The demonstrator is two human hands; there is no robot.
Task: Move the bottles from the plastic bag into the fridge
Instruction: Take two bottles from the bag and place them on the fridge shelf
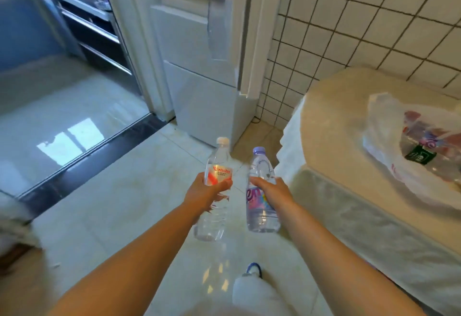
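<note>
Bag (pixel 389 141): on table (pixel 331 121), right
Fridge (pixel 199 86): ahead, left of table
Bottles (pixel 214 191) (pixel 262 191): side by side, over floor (pixel 112 191), before fridge

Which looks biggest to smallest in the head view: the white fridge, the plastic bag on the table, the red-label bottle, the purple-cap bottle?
1. Tall white fridge.
2. Translucent plastic bag on the table.
3. Clear red-label bottle and purple-cap bottle: alike, can't rank. The bottles are nearer the camera.

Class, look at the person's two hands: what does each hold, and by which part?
The left hand grips the red-labelled bottle around its middle; the right hand grips the purple-capped bottle around its middle.
</note>
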